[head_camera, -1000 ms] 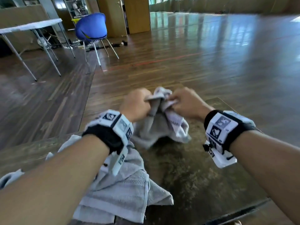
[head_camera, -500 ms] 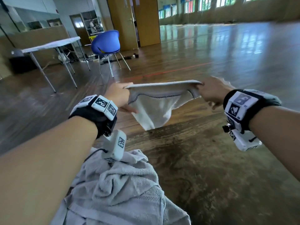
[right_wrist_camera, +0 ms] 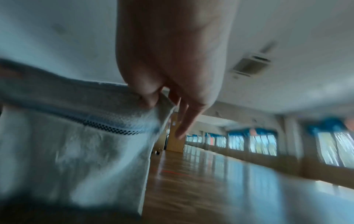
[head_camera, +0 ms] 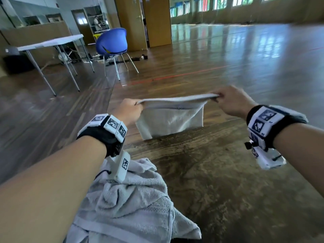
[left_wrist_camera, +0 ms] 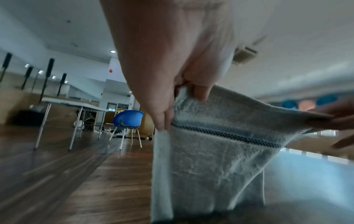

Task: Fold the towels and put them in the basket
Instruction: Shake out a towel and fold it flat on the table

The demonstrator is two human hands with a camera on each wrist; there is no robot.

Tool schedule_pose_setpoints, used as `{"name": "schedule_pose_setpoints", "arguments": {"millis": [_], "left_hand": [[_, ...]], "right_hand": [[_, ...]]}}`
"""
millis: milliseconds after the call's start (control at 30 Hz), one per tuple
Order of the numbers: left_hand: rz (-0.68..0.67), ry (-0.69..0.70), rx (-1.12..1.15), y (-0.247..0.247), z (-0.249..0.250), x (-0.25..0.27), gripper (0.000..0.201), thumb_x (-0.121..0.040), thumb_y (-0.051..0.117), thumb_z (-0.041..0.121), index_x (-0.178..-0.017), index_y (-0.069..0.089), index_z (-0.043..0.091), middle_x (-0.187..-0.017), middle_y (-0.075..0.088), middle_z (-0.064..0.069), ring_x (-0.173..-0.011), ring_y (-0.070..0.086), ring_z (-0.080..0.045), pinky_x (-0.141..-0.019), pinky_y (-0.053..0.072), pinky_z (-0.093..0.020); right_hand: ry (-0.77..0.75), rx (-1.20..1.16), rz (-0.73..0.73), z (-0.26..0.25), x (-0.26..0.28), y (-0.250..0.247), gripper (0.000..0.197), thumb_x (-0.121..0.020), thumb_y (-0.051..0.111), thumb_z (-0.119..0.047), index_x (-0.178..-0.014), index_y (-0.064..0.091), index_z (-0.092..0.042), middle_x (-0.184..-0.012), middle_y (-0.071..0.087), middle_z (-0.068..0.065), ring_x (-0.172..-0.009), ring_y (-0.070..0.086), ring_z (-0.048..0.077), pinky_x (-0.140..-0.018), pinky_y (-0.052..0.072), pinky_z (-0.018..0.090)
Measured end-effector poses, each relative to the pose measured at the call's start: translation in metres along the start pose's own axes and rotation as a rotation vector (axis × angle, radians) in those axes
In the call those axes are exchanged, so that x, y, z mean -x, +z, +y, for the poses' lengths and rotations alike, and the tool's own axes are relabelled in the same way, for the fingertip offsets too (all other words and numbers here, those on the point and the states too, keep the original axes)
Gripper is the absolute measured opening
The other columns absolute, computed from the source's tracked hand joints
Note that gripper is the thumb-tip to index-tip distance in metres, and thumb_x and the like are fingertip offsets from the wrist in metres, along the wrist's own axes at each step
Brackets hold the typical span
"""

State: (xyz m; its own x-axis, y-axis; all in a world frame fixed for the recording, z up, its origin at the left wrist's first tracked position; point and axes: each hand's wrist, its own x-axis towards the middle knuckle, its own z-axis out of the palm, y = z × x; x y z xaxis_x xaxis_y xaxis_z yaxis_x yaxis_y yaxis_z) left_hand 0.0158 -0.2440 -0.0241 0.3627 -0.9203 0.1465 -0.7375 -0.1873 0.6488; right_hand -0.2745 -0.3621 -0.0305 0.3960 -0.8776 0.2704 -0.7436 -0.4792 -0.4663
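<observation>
- While it is stretched between both hands, the small towel (head_camera: pixel 172 118) hangs in the air above the far edge of the wooden table (head_camera: pixel 219 172), its top edge taut and level.
- Left hand (head_camera: pixel 130 111): thumb and fingers pinch the towel's left top corner.
- Right hand (head_camera: pixel 231 101): thumb and forefinger pinch the right top corner; the other fingers (right_wrist_camera: pixel 182 121) point loosely downward.
- A dark checked stripe (left_wrist_camera: pixel 226 134) runs below the top edge.
- A second, crumpled towel (head_camera: pixel 133 204) lies on the table under the left forearm.
</observation>
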Motion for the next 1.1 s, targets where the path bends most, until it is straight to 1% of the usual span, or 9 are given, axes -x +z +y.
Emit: {"name": "schedule_pose_setpoints", "arguments": {"millis": [100, 200, 300, 500, 700, 767, 933, 1000, 1100], "left_hand": [[-0.367, 0.003, -0.241, 0.014, -0.015, 0.021, 0.029, -0.101, 0.051, 0.012, -0.120, 0.067, 0.029, -0.079, 0.065, -0.003, -0.070, 0.049, -0.020, -0.061, 0.038, -0.027], [-0.589, -0.001, -0.276, 0.027, -0.031, 0.044, 0.020, -0.101, 0.058, 0.028, -0.106, 0.074, 0.018, -0.081, 0.061, 0.003, -0.069, 0.046, -0.011, -0.059, 0.037, -0.017], [-0.511, -0.006, -0.216, 0.033, -0.039, 0.058, 0.021, -0.100, 0.058, 0.034, -0.087, 0.073, 0.026, -0.079, 0.063, 0.001, -0.068, 0.047, -0.014, -0.065, 0.036, -0.027], [-0.432, -0.071, -0.175, 0.023, -0.037, 0.089, 0.019, -0.100, 0.057, 0.022, -0.104, 0.076, 0.019, -0.102, 0.075, -0.010, -0.076, 0.060, -0.021, -0.069, 0.043, -0.032], [-0.235, 0.006, -0.041, -0.006, -0.020, 0.129, 0.028, -0.096, 0.063, 0.037, -0.095, 0.075, 0.011, -0.066, 0.061, 0.002, -0.047, 0.048, -0.004, -0.044, 0.034, -0.016], [-0.202, 0.014, 0.034, -0.009, -0.015, 0.144, 0.043, -0.095, 0.064, 0.041, -0.092, 0.070, -0.001, -0.066, 0.057, -0.003, -0.051, 0.045, -0.011, -0.044, 0.032, -0.015], [-0.260, 0.068, 0.076, -0.016, -0.003, 0.178, 0.057, -0.085, 0.066, 0.059, -0.061, 0.050, 0.009, -0.053, 0.046, -0.003, -0.051, 0.042, -0.012, -0.050, 0.037, -0.025], [-0.318, 0.079, 0.118, -0.022, 0.003, 0.188, 0.069, -0.080, 0.066, 0.065, -0.075, 0.059, -0.003, -0.063, 0.056, -0.020, -0.058, 0.053, -0.020, -0.057, 0.045, -0.036], [-0.389, 0.086, 0.150, -0.029, 0.013, 0.204, 0.068, -0.079, 0.069, 0.062, -0.089, 0.066, -0.006, -0.070, 0.065, -0.022, -0.062, 0.061, -0.026, -0.058, 0.046, -0.034]], "right_hand": [[0.052, 0.497, -0.205, 0.009, 0.022, 0.007, 0.020, -0.095, 0.058, -0.031, -0.076, 0.058, -0.037, -0.115, 0.057, 0.006, -0.100, 0.062, 0.032, -0.072, 0.042, 0.038], [0.060, 0.537, -0.308, 0.019, 0.044, 0.010, 0.014, -0.094, 0.056, -0.034, -0.090, 0.063, -0.046, -0.133, 0.053, 0.004, -0.123, 0.056, 0.027, -0.087, 0.046, 0.039], [0.100, 0.440, -0.318, 0.024, 0.068, 0.008, 0.021, -0.092, 0.058, -0.034, -0.079, 0.064, -0.049, -0.120, 0.061, -0.005, -0.120, 0.057, 0.025, -0.090, 0.050, 0.040], [0.010, 0.006, -0.184, 0.022, 0.112, -0.011, 0.022, -0.093, 0.069, -0.029, -0.072, 0.071, -0.036, -0.085, 0.070, 0.002, -0.092, 0.062, 0.027, -0.081, 0.048, 0.038], [-0.040, -0.178, -0.150, 0.017, 0.160, -0.044, 0.033, -0.097, 0.063, -0.031, -0.095, 0.070, 0.002, -0.079, 0.064, 0.019, -0.074, 0.050, 0.016, -0.071, 0.045, 0.045], [-0.053, -0.163, -0.080, 0.015, 0.178, -0.051, 0.037, -0.099, 0.060, -0.029, -0.087, 0.062, 0.006, -0.068, 0.049, 0.008, -0.069, 0.043, 0.017, -0.062, 0.035, 0.038], [-0.088, -0.189, 0.007, 0.023, 0.219, -0.073, 0.039, -0.099, 0.057, -0.038, -0.074, 0.055, -0.008, -0.062, 0.046, -0.001, -0.060, 0.041, 0.007, -0.058, 0.036, 0.038], [-0.055, -0.203, -0.086, 0.025, 0.232, -0.085, 0.041, -0.094, 0.056, -0.051, -0.071, 0.059, -0.018, -0.057, 0.049, -0.011, -0.052, 0.044, 0.002, -0.053, 0.037, 0.028], [0.028, -0.340, -0.301, 0.028, 0.252, -0.102, 0.032, -0.084, 0.057, -0.057, -0.067, 0.071, -0.032, -0.054, 0.061, -0.010, -0.049, 0.057, 0.003, -0.047, 0.045, 0.017]]}}
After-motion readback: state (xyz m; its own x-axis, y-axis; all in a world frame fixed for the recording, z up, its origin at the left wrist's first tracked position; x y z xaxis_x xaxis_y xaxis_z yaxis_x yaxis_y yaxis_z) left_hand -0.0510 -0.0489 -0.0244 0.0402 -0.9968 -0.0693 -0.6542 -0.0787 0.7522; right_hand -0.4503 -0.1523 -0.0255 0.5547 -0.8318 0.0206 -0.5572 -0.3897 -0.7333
